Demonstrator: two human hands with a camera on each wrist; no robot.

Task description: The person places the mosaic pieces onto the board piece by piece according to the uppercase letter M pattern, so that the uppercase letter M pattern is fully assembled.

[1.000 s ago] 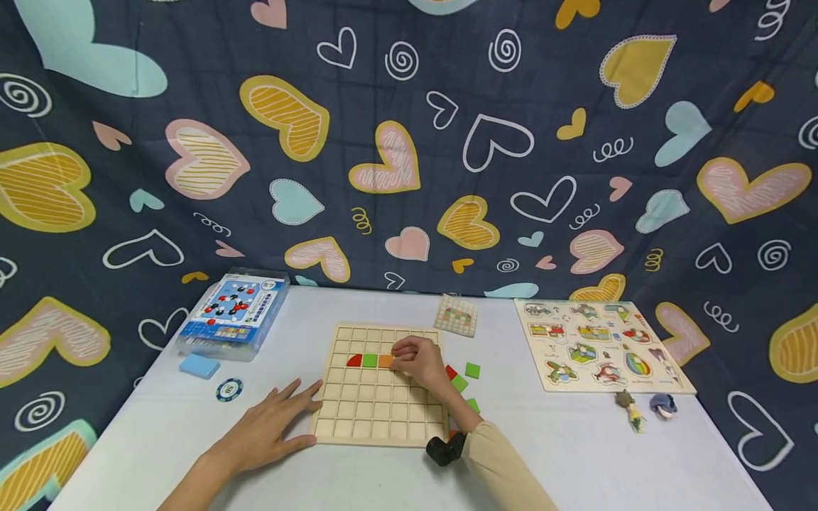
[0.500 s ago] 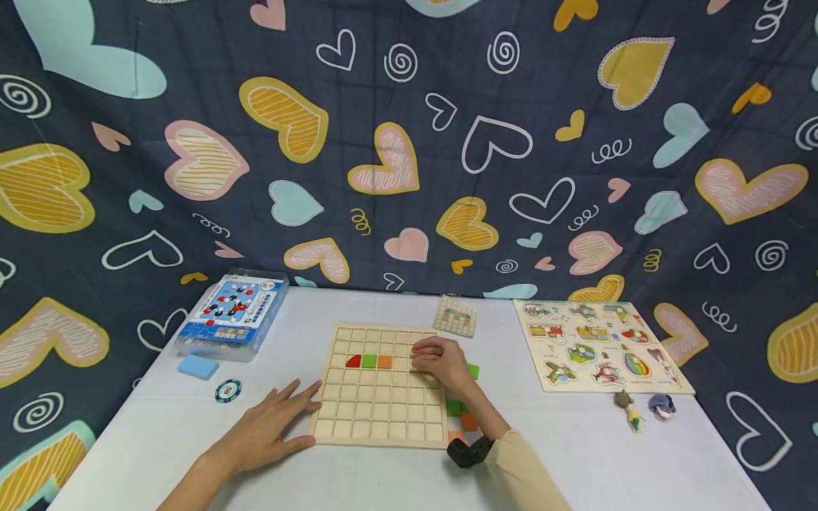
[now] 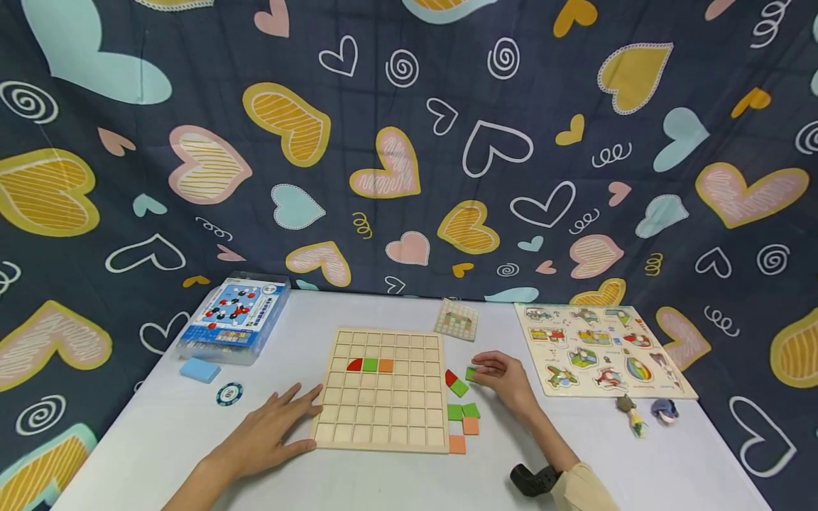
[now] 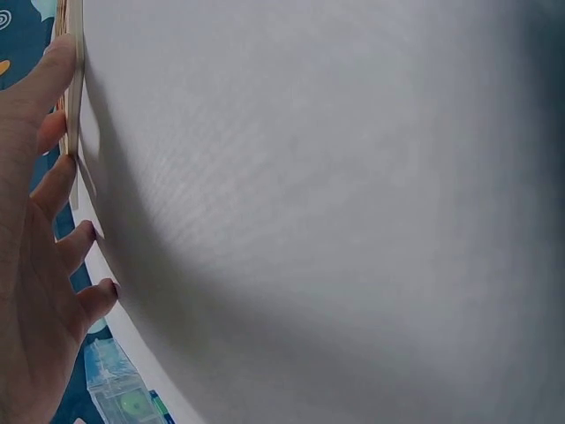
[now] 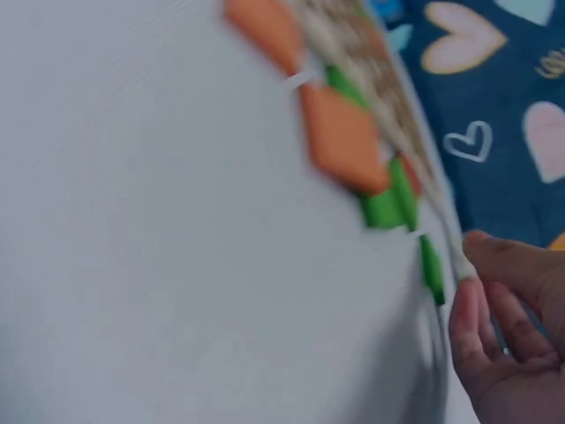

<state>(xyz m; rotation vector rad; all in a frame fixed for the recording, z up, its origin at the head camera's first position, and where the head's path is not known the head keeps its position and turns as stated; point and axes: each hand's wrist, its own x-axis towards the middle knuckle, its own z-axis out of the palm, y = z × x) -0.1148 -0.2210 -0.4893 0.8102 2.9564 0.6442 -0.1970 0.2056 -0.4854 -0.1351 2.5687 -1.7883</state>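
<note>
Backdrop: a dark cloth printed with hearts and spirals hangs behind a white counter (image 3: pixel 383 482).
Board: a wooden grid board (image 3: pixel 383 389) lies at the middle of the counter; one row holds a red quarter-round, a green square and an orange square (image 3: pixel 385 365) side by side.
Left hand: the left hand (image 3: pixel 271 429) lies flat with fingers spread and straight, fingertips against the board's near left edge, steadying it.
Right hand: the right hand (image 3: pixel 505 376) has left the board, where it was a second ago, and now sits just right of it, its fingers curled onto a green tile (image 3: pixel 471 374) lying on the counter.
Change: the orange square stays seated in the grid, so that placement looks finished and the green tile seems to be the next piece in hand.
Loose tiles: more green, red and orange tiles (image 3: pixel 464 417) lie between the board and the right hand.
Elsewhere: a blue boxed set (image 3: pixel 235 312) at the left, a picture puzzle board (image 3: pixel 597 348) at the right.
</note>
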